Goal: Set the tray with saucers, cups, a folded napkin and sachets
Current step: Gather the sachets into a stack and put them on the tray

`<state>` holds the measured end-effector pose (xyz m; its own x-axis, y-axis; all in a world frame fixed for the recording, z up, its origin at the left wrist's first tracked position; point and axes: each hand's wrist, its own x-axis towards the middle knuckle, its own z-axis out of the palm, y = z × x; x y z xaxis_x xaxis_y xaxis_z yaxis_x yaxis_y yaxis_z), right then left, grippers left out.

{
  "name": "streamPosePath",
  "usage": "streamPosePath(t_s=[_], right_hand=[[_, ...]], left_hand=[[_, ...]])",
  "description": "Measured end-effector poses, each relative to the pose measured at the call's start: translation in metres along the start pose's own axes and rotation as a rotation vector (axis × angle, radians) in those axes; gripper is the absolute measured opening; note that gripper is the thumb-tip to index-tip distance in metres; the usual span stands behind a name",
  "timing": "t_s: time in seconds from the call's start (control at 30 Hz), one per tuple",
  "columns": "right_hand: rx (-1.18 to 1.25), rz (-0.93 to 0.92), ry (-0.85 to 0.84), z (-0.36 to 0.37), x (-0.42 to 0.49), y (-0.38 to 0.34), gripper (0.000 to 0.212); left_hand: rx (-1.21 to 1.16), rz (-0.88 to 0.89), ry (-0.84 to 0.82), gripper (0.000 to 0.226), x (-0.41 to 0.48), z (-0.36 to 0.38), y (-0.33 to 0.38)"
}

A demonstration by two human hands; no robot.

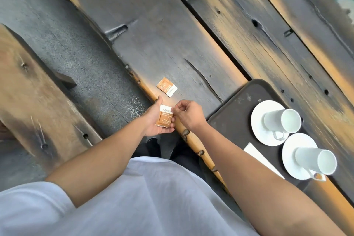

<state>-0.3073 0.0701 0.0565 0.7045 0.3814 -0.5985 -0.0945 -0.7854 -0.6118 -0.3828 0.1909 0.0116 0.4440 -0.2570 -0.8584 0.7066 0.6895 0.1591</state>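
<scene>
My left hand (pixel 155 120) holds an orange and white sachet (pixel 165 116) in its palm, just off the table's front edge. My right hand (pixel 186 114) pinches that sachet's right edge with its fingertips. A second sachet (pixel 167 86) lies flat on the dark wooden table beyond my hands. At the right sits a dark tray (pixel 235 115). On it stand two white saucers (pixel 257 130) (pixel 289 157), each with a white cup (pixel 281 120) (pixel 316 161). A folded white napkin (pixel 260 157) lies along the tray's near side.
The table (pixel 172 34) is made of dark planks with orange edges and gaps between them. A wooden bench (pixel 28 92) runs at the left, with grey floor (pixel 76 59) between it and the table. My white shirt fills the bottom of the view.
</scene>
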Motion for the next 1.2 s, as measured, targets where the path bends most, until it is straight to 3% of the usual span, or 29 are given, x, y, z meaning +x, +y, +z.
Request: streamPosePath(t_s=[0.2, 0.47, 0.6, 0.8, 1.2], right_hand=[[-0.140, -0.056, -0.036, 0.010, 0.014, -0.022, 0.020], [-0.288, 0.007, -0.016, 0.019, 0.041, -0.045, 0.010], [-0.289, 0.075, 0.051, 0.021, 0.055, -0.045, 0.039], [-0.314, 0.143, 0.091, 0.019, 0.069, -0.040, 0.047], [-0.484, 0.075, 0.016, 0.028, 0.071, -0.041, 0.036]], left_hand=[[-0.096, 0.046, 0.008, 0.088, -0.007, -0.027, 0.000], [-0.244, 0.113, 0.056, 0.087, -0.025, -0.053, 0.006], [-0.291, 0.131, 0.093, 0.086, -0.027, -0.063, 0.009], [-0.344, 0.136, 0.124, 0.088, -0.024, -0.076, 0.010], [-0.367, 0.124, 0.139, 0.087, -0.022, -0.080, 0.012]])
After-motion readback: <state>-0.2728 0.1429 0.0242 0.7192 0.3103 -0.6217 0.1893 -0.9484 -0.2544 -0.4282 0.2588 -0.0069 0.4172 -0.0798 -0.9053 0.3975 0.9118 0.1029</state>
